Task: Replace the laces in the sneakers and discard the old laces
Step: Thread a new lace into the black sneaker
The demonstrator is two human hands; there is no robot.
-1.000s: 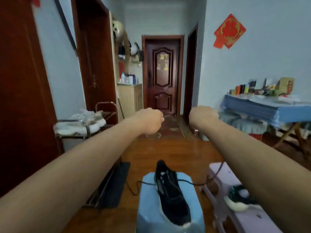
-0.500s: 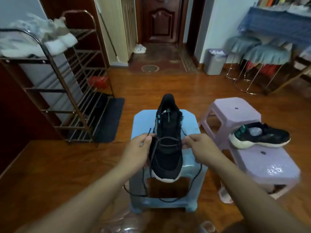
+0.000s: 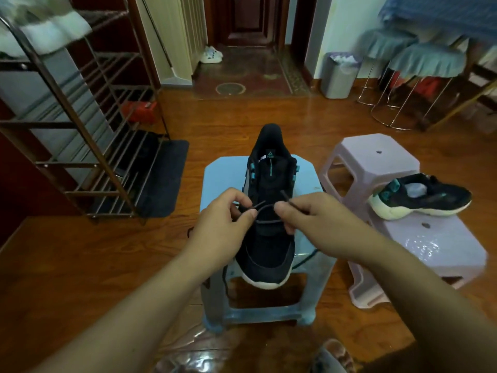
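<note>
A black sneaker (image 3: 269, 246) with a white sole stands on a light blue stool (image 3: 228, 179), toe toward me. A dark lace (image 3: 265, 208) runs through its lower eyelets and arches between my hands. My left hand (image 3: 223, 227) pinches one lace end at the shoe's left side. My right hand (image 3: 312, 216) pinches the other end, its tip sticking up past my thumb. Slack lace hangs down both sides of the stool. The second black sneaker (image 3: 419, 197) lies unlaced on a lilac stool (image 3: 430, 243) to the right.
Another lilac stool (image 3: 376, 154) stands behind the first. A metal shoe rack (image 3: 80, 125) with a dark mat (image 3: 164, 179) is at the left. A grey waste bin (image 3: 338, 76) stands by the far wall, and covered stools (image 3: 419, 63) at the right.
A second ago my arms were stretched out high, pulling the lace taut. They have come down to the shoe and my view has tilted down; my hands now meet closer over the eyelets.
</note>
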